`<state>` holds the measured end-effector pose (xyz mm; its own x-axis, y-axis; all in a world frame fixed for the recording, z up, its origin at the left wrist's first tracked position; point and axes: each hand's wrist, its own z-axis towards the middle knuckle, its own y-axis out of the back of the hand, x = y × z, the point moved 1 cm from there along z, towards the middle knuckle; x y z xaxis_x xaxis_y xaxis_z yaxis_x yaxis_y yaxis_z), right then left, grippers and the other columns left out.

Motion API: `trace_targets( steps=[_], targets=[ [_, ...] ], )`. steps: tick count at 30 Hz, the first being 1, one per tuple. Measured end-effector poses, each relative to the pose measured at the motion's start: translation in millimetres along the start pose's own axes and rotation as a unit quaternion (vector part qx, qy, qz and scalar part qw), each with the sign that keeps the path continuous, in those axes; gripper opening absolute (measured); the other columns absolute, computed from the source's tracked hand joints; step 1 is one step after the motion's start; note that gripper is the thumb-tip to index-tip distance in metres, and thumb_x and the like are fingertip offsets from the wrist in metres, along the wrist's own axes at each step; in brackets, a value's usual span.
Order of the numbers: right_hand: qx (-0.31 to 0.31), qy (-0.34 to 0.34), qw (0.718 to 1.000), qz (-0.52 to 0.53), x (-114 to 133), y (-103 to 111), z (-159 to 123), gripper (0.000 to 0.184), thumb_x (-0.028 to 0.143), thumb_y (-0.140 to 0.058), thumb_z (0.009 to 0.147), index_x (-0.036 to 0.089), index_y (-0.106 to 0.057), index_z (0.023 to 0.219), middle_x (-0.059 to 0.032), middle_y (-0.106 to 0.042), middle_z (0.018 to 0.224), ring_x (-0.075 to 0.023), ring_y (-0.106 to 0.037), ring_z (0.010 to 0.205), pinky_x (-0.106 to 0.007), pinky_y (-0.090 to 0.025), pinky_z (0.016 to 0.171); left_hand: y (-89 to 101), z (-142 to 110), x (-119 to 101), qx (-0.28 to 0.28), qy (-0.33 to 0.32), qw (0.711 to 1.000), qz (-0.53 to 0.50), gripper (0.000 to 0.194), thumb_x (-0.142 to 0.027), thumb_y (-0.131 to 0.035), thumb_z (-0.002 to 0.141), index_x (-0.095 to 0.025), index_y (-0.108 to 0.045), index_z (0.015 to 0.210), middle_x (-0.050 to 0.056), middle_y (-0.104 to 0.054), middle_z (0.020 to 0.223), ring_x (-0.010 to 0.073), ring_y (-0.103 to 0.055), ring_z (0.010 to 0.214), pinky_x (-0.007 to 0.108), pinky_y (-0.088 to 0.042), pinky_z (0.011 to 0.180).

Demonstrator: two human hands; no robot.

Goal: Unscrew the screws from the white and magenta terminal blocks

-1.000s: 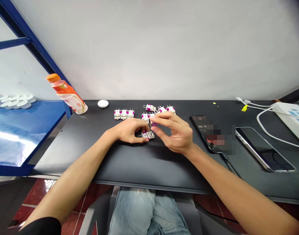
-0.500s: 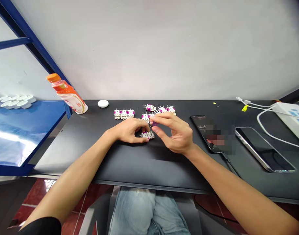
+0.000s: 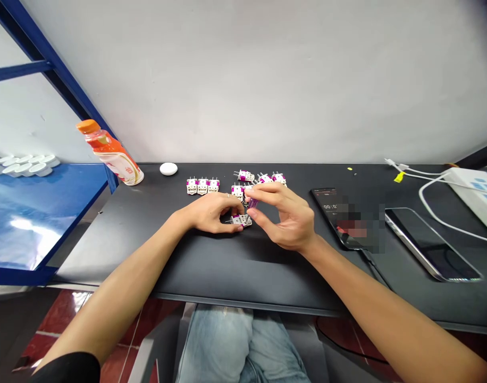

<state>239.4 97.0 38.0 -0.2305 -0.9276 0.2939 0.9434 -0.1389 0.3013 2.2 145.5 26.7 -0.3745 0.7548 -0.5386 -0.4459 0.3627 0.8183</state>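
My left hand [image 3: 215, 213] rests on the black table, its thumb and fingers closed round a small white-and-purple plug core [image 3: 241, 220] with metal pins that point left. Above it, my right hand [image 3: 285, 215] pinches the purple handle of a small screwdriver [image 3: 253, 202], whose thin shaft reaches down to the plug core. Whether the tip sits in a screw is too small to see. Just behind my hands lie more plug cores of the same kind, one of them [image 3: 237, 192] partly covered by my fingers. Three others [image 3: 202, 185] stand in a row to the left.
An orange-capped bottle [image 3: 111, 154] and a white oval object [image 3: 168, 169] stand at the back left. To the right lie a phone [image 3: 324, 199] with a timer, a second phone [image 3: 430, 242], a white cable [image 3: 425, 199] and a white box [image 3: 478, 191].
The screwdriver's purple handle has turned slightly between my right fingertips. My left hand and the plug core have stayed in place.
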Motion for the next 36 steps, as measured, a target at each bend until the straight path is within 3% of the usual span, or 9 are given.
trace_targets(
  steps=[8, 36],
  targets=[
    [0.007, -0.009, 1.000, 0.028, -0.6, -0.7, -1.7, 0.060, 0.001, -0.080, 0.099, 0.030, -0.081, 0.152, -0.0087, -0.089, 0.126, -0.0232, -0.087, 0.109, -0.039, -0.075, 0.098, 1.4, 0.0, -2.2, 0.007, 0.003, 1.000, 0.002, 0.029, -0.049, -0.080, 0.099, -0.021, -0.076, 0.106, 0.002, -0.072, 0.085, 0.0179, -0.063, 0.073, 0.031, -0.049, 0.073],
    [0.001, -0.020, 1.000, -0.002, -0.7, 0.1, -1.5, 0.049, 0.013, -0.080, 0.101, 0.033, -0.084, 0.145, -0.0075, -0.089, 0.118, -0.0257, -0.085, 0.101, -0.044, -0.076, 0.089, 1.7, 0.4, -3.3, 0.017, 0.008, 1.000, -0.001, 0.032, -0.051, -0.079, 0.099, -0.020, -0.076, 0.108, 0.005, -0.077, 0.093, 0.0184, -0.065, 0.076, 0.031, -0.050, 0.074]
  ],
)
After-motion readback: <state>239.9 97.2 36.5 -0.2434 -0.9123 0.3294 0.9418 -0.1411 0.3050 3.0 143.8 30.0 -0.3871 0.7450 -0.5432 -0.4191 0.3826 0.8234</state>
